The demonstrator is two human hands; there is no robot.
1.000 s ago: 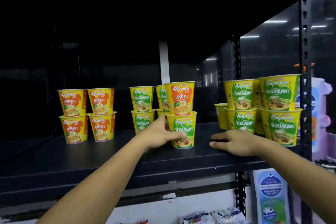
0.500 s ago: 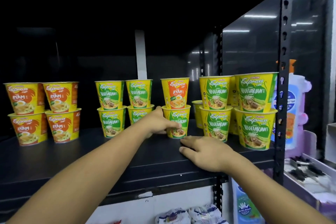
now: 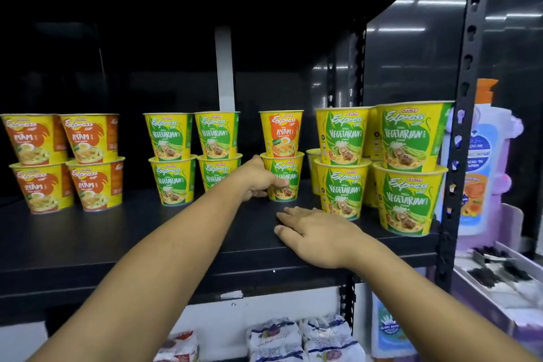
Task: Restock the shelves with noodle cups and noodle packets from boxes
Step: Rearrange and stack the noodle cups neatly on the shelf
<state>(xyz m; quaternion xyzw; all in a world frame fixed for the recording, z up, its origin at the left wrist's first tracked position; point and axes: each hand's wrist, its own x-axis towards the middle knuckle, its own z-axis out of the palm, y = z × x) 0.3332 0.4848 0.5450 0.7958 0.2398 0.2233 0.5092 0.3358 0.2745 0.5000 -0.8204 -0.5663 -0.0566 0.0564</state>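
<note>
- Head view: my left hand [image 3: 258, 181] reaches far across the black metal shelf board [image 3: 117, 244] and grips the left side of a yellow-and-green Vegetarian noodle cup [image 3: 286, 176]. One digit lies across its printed front, and the others curl round where I cannot see them.
- That cup stands upright mid-shelf and carries a yellow-and-orange Ayam noodle cup [image 3: 281, 135] on its lid. Together they make a stack two high with its long axis vertical.
- My right hand [image 3: 317, 232] lies flat on the shelf board near its front edge, palm down and fingers straight, holding nothing. It sits nearer me and just right of the stack, apart from it, with fingertips pointing left.
- The relation that matters: the stack lies far and slightly left of my right hand, and my left hand is already on it, so the left does the work.
- The stack sits between the left Vegetarian cup stacks [image 3: 199, 156] and the right Vegetarian cup stacks [image 3: 342, 161], touching neither.
- I judge that any slide must be driven low, at the bottom cup. The top cup only rests there and could topple.
- The Ayam cup stacks [image 3: 61, 161] stand at the far left, well apart. The lone orange cup probably belongs with them.
- Below the shelf lie white plastic noodle packets [image 3: 276, 338].
- Right of the black perforated upright post [image 3: 459, 156] stands a white pump bottle [image 3: 482, 156].
</note>
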